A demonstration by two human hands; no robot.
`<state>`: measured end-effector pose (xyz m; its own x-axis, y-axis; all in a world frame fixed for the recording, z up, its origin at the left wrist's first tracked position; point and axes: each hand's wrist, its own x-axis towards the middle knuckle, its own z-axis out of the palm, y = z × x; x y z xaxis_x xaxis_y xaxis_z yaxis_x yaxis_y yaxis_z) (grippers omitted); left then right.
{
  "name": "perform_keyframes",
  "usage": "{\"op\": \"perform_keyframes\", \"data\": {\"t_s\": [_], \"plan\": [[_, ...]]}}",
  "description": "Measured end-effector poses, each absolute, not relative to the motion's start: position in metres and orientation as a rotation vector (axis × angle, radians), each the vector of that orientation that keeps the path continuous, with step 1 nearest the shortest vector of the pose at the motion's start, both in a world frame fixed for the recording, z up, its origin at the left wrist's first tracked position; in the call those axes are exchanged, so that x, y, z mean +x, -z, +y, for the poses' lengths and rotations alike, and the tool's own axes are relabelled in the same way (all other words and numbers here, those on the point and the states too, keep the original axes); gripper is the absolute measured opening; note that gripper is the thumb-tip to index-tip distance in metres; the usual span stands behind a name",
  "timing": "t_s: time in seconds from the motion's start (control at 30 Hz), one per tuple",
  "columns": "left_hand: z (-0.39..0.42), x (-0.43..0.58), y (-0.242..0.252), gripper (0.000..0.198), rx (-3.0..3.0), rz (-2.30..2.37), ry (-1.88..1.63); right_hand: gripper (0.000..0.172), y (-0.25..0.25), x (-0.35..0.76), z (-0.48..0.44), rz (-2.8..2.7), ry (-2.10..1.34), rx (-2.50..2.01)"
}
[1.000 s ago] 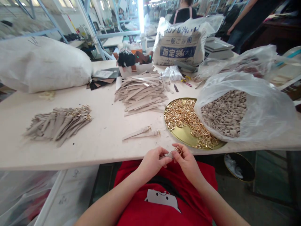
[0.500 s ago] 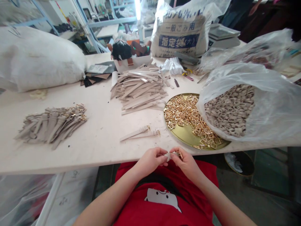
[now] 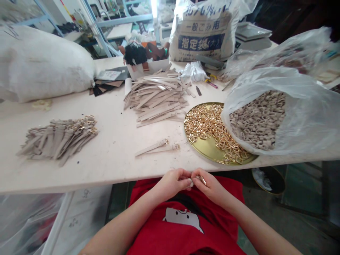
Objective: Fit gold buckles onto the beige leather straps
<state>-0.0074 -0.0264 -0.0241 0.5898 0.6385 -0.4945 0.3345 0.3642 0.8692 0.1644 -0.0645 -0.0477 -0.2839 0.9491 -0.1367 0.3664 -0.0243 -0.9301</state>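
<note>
Just past the table's front edge, my left hand (image 3: 176, 182) pinches a small pale strap piece (image 3: 191, 182), most of it hidden by the fingers. Fingertip to fingertip with it, my right hand (image 3: 208, 185) is closed around a gold buckle (image 3: 203, 180) that pokes out between thumb and forefinger. Whether buckle and strap are joined is hidden. Two beige straps with gold buckles (image 3: 155, 147) lie on the table ahead of my hands. To their right, a round gold tray (image 3: 205, 148) bears many loose gold buckles (image 3: 207, 122).
A pile of buckled straps (image 3: 61, 138) lies at left, and plain beige strips (image 3: 159, 97) are heaped mid-table. An open plastic bag (image 3: 305, 117) of beige loops (image 3: 259, 118) overlaps the tray. White sacks, a box of dark pieces (image 3: 148, 69) and scissors (image 3: 211, 80) sit farther back.
My hands have drawn closer together and sit slightly lower. Less of the pale strap piece shows between them, and the buckle in my right hand has tilted. The view has shifted slightly.
</note>
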Motion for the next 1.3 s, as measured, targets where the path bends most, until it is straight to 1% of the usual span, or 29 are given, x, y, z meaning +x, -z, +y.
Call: {"op": "perform_keyframes", "data": {"t_s": [0.13, 0.23, 0.43, 0.83, 0.93, 1.07, 1.3], "plan": [[-0.026, -0.018, 0.015, 0.031, 1.290, 0.948, -0.079, 0.015, 0.051, 0.157, -0.073, -1.574, -1.194, -1.446], [-0.032, -0.022, 0.010, 0.035, 1.340, 0.968, 0.034, 0.014, 0.049, 0.150, -0.081, -1.611, -1.139, -1.438], [-0.056, -0.019, 0.004, 0.033, 1.357, 1.034, -0.022, 0.013, 0.044, 0.146, -0.101, -1.733, -1.081, -1.393], [-0.089, -0.025, -0.011, 0.030, 1.357, 1.023, -0.118, 0.021, 0.042, 0.135, -0.130, -1.584, -1.082, -1.259], [-0.094, -0.029, -0.014, 0.032, 1.415, 0.982, -0.095, 0.025, 0.042, 0.132, -0.138, -1.495, -1.109, -1.311], [-0.098, -0.036, -0.021, 0.035, 1.442, 0.920, -0.057, 0.025, 0.038, 0.129, -0.144, -1.577, -1.021, -1.313], [-0.091, -0.036, -0.022, 0.029, 1.469, 0.910, -0.110, 0.027, 0.025, 0.122, -0.134, -1.601, -1.041, -1.235]]}}
